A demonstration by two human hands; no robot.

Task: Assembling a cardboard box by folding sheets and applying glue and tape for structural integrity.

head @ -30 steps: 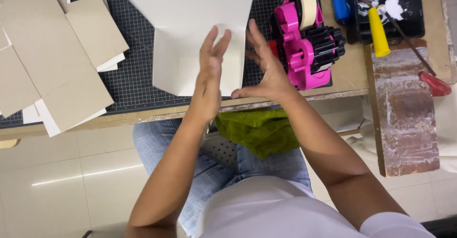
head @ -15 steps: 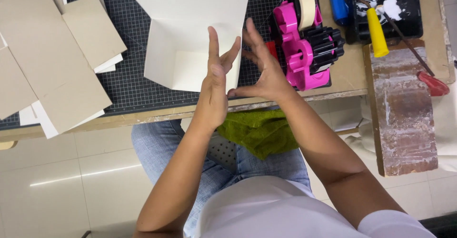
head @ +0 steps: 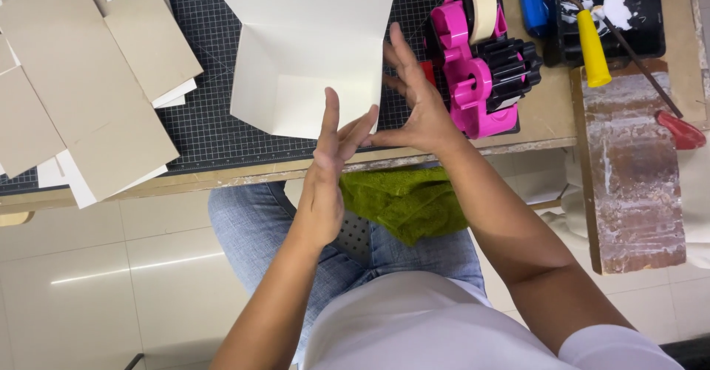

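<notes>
The cutting mat (head: 222, 130) covers the bench ahead of you, and the folded white card (head: 310, 52) lies on it just beyond your hands — up and slightly left of them, its crease running left to right and its near edge almost square to the bench edge. Grey boards (head: 81, 89) are stacked well off to the left; the pink tape dispenser (head: 481, 67) stands just right of the card.

Your right hand (head: 418, 104) is the nearer one — fingers spread wide, its fingertips seemingly on the card's near right corner, gripping nothing. Your left hand (head: 329, 170) is open and flat, fingers straight, its tips at the card's near edge; real contact there I cannot tell. A green cloth (head: 403, 200) sits on your lap below both wrists.
</notes>
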